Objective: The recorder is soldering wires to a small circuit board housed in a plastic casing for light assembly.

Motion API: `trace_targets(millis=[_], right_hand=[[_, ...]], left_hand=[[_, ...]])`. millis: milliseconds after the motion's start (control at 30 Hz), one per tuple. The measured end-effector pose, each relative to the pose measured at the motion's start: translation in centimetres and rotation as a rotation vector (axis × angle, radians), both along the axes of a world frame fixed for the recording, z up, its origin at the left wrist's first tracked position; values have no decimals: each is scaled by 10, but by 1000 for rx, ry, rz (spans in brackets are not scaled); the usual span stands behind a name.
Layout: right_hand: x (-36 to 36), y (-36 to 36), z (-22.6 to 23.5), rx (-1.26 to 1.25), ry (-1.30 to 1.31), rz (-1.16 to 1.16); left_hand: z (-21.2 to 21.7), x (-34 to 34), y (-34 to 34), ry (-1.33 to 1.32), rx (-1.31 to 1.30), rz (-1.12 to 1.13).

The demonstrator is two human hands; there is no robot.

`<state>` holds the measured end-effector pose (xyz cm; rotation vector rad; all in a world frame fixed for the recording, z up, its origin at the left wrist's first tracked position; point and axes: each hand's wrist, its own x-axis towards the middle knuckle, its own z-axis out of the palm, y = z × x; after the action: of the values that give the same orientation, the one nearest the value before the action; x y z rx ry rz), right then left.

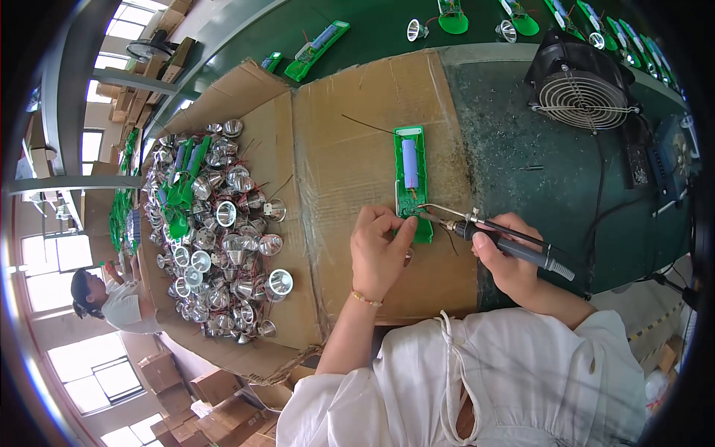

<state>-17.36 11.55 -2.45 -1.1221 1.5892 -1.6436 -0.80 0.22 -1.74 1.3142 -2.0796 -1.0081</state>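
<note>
A green plastic lamp housing point(418, 141) lies lengthwise on the cardboard mat in front of me, with a lilac cylindrical battery point(410, 162) inside. Below the battery sits a small green circuit board point(409, 205). My right hand point(509, 257) grips a soldering iron point(514, 248) with a thin metal tube along it; its tip points at the board. At the board's lower end, my left hand point(380, 249) has thumb and forefinger pinched together. What they hold is hidden; a small shiny edge shows under the palm.
Left of the mat, a cardboard box point(261, 119) holds many silver reflectors point(226, 214) and green housings point(195, 175). A black fan point(581, 93) stands at the back right. More housings point(316, 51) line the green surface beyond. A co-worker point(112, 298) is at far left.
</note>
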Motion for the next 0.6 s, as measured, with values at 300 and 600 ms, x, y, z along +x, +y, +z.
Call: trace_targets(millis=[300, 600], right_hand=[[0, 9, 0, 14, -241, -66], [-12, 12, -3, 0, -172, -85]], left_hand=[[4, 1, 1, 35, 69, 18], [5, 1, -1, 8, 83, 51]])
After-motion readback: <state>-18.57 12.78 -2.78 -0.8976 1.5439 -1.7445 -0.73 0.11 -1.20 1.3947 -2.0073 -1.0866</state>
